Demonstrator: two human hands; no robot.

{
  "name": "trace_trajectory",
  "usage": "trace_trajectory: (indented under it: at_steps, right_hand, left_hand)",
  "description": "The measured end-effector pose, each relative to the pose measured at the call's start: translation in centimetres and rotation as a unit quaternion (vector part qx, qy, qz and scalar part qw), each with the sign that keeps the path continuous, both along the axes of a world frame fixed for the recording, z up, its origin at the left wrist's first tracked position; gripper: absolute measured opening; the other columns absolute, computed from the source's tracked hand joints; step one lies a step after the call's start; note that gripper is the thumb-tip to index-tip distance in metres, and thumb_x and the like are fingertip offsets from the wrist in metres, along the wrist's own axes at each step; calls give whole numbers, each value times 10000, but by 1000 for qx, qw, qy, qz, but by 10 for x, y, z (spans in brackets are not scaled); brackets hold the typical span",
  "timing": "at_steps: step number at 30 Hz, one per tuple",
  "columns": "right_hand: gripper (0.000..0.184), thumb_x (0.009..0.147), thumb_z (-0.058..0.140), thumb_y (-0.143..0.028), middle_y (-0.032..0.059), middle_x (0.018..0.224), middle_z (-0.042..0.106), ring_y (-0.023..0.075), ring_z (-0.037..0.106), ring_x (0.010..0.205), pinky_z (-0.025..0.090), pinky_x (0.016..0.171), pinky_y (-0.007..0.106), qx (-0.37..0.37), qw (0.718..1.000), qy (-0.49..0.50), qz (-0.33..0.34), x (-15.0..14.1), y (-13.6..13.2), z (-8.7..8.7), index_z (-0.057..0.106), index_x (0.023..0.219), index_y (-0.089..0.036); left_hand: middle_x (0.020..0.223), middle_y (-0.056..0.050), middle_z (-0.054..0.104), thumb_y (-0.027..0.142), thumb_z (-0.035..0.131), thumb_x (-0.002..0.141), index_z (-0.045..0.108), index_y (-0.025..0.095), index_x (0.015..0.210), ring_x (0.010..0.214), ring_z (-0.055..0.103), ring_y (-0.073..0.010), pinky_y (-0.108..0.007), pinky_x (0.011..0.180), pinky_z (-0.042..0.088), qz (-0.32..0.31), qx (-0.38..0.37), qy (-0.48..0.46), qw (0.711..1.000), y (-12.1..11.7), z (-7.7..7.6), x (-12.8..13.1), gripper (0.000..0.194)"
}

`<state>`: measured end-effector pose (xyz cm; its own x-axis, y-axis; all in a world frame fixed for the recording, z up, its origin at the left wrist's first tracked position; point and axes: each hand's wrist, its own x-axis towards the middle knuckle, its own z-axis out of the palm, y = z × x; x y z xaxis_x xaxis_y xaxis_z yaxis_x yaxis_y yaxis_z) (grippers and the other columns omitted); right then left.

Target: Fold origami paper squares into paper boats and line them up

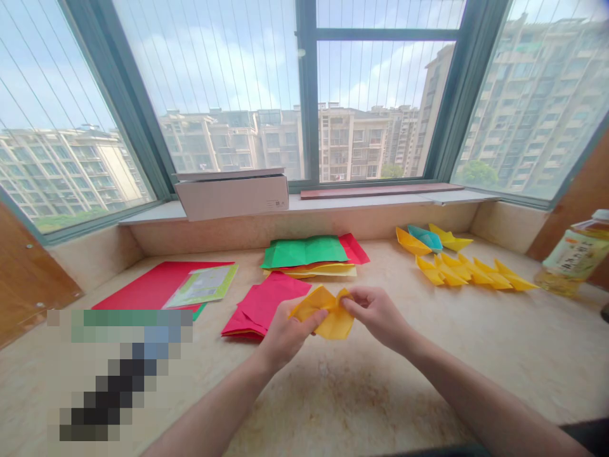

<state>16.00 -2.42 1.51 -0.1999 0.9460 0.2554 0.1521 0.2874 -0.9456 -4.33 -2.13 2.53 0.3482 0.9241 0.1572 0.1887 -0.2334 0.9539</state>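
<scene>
A partly folded sheet of yellow paper (335, 320) is held up above the stone counter between both hands. My left hand (290, 327) grips its left side, thumb pressed on the front. The fingers of my right hand (373, 311) pinch its upper right corner. Just behind my left hand lies a pile of pink-red paper (266, 304). Farther back is a stack with a green sheet (307, 252) on top and yellow and red sheets below. Folded yellow paper boats (476, 271) stand in a row at the right, with a blue paper boat (425, 238) behind them.
At left are red sheets (137, 285) and a clear packet with a green edge (204, 285). A bottle of yellowish liquid (575, 254) stands at far right. A white box (233, 195) rests on the window ledge. Pixelation hides an area at lower left.
</scene>
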Motion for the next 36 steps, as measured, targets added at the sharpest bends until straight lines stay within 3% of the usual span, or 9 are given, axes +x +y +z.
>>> trace_trajectory:
  at_steps: [11, 14, 18, 21, 26, 36]
  right_hand:
    - [189, 836, 632, -336, 52, 776, 714, 197, 683, 721, 544, 645, 301, -9, 998, 40, -40, -4, -3, 1, 680, 865, -156]
    - [209, 836, 644, -346, 64, 816, 729, 210, 695, 768, 555, 685, 317, -16, 999, 38, -20, -4, -3, 0, 694, 900, -153]
    - [286, 824, 680, -363, 75, 953, 751, 222, 700, 874, 553, 771, 334, -45, 997, 32, 56, -2, -1, -2, 724, 1028, -167]
    - [256, 830, 678, -393, 60, 876, 747, 198, 684, 803, 533, 713, 299, -48, 996, 5, 71, 0, 1, -3, 746, 912, -160]
    - [352, 837, 663, -444, 4, 588, 624, 124, 547, 555, 382, 499, 231, -39, 997, -71, 11, 2, 3, -4, 676, 647, -148]
    - [332, 860, 639, -415, -3, 608, 604, 119, 513, 564, 351, 504, 228, -20, 994, -105, -8, 1, 1, -8, 669, 671, -144]
  left_hand:
    - [617, 4, 573, 439, 651, 811, 635, 140, 701, 574, 507, -120, -228, 530, 392, 39, -8, 3, 999, -2, -1, 3, 319]
    - [633, 2, 574, 437, 633, 819, 641, 138, 718, 585, 501, -118, -223, 533, 395, 34, -12, -1, 999, -4, 2, 4, 316]
    - [654, -4, 584, 444, 632, 811, 649, 133, 732, 597, 499, -118, -220, 535, 395, 27, -9, 0, 1000, -4, 4, 3, 321]
    - [635, 1, 577, 438, 640, 801, 636, 135, 709, 582, 494, -115, -218, 528, 388, 21, -14, 8, 1000, -2, 2, 2, 317]
    - [615, -1, 584, 424, 668, 784, 643, 137, 707, 562, 512, -118, -223, 522, 395, -3, -30, 32, 999, 0, -1, 1, 299]
    - [627, 3, 606, 456, 707, 759, 673, 144, 738, 549, 526, -116, -214, 493, 397, 23, -61, 9, 998, 0, -5, 4, 314]
